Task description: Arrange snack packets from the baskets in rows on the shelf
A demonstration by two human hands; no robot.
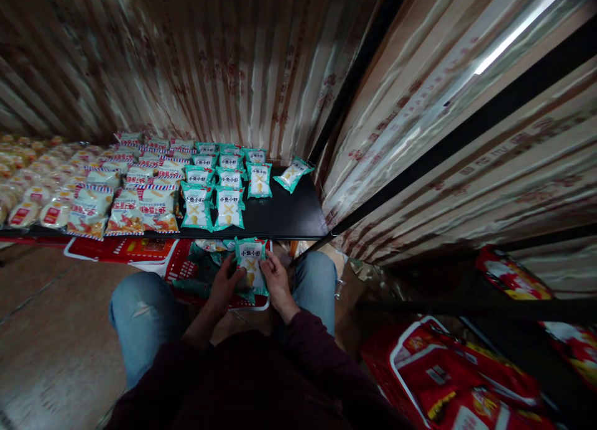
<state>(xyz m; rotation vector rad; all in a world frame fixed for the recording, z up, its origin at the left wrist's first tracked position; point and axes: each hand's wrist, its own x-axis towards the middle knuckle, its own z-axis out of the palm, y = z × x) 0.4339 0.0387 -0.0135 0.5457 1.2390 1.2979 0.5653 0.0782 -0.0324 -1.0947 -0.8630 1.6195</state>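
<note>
Between my knees I hold a teal and white snack bag [252, 256] upright, its printed front facing me. My left hand [225, 280] grips its left edge, thumb across the front. On the other edge, my right hand [277, 278] is closed with its thumb on the bag. Below them sits a red shopping basket [184, 262] with a white rim, partly hidden by my hands and holding more teal bags. Just beyond, rows of matching teal bags [229, 208] stand on a black shelf [289, 215]; one bag [293, 173] lies tilted apart at the right.
Left of the teal bags, the shelf carries orange and white snack bags [125, 209] and round packaged cakes [56, 209]. A black post [373, 215] slants up on the right. Another red basket [396, 361] with red packages stands at lower right. Patterned curtain [261, 63] hangs behind.
</note>
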